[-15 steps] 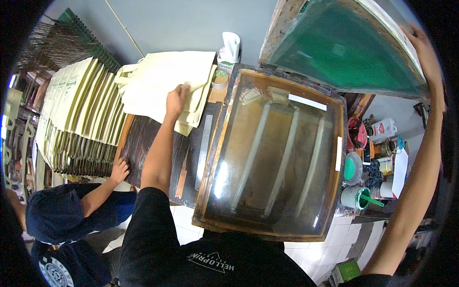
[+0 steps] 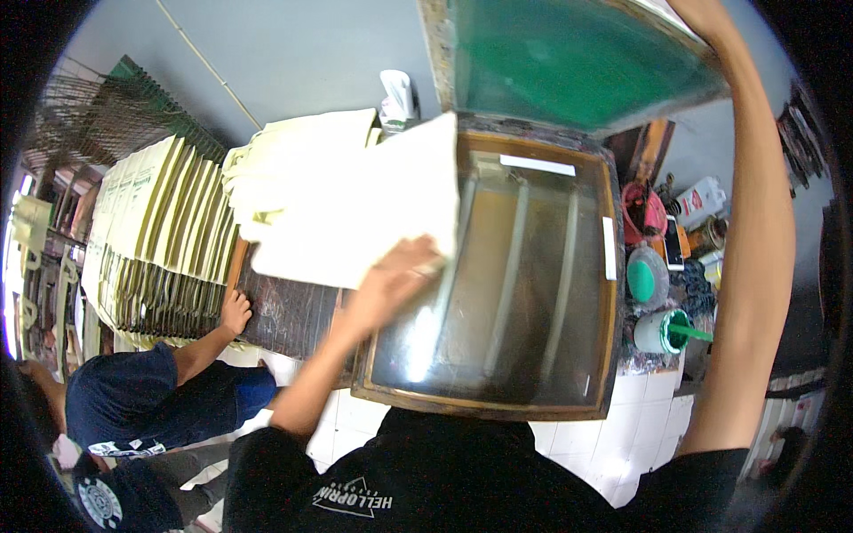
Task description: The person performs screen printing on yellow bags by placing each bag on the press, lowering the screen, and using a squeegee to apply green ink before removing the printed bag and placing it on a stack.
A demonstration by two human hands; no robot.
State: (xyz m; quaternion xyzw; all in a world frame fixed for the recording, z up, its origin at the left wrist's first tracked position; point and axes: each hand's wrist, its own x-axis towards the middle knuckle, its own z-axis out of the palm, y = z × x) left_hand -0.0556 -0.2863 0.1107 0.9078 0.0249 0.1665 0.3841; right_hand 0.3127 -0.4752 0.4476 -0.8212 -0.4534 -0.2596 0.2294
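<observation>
My left hand (image 2: 402, 274) grips the near edge of a cream fabric bag (image 2: 382, 195). The bag spans from the stack of similar bags (image 2: 302, 133) to the left part of a glass-topped printing table (image 2: 533, 293). Strips of white tape lie on the glass, and pale tubes show beneath it. Raised at the far side is a screen printing frame (image 2: 560, 62) with green mesh, tilted up on the table's back edge. At the top right my right hand (image 2: 702, 16) holds the frame's upper edge; its fingers are partly cut off by the picture's rim.
Left of the stack, many cream bags hang over a wire rack (image 2: 151, 213). A co-worker's hand (image 2: 235, 311) rests at the dark side table (image 2: 289, 311). On the right stand a tub of green ink (image 2: 662, 333), a red bowl (image 2: 641, 209), a phone (image 2: 673, 242) and a white jug (image 2: 702, 202).
My left hand has lifted a bag off the stack and carried it right, onto the glass edge. My right hand still holds the raised frame. The whole view has shifted somewhat.
</observation>
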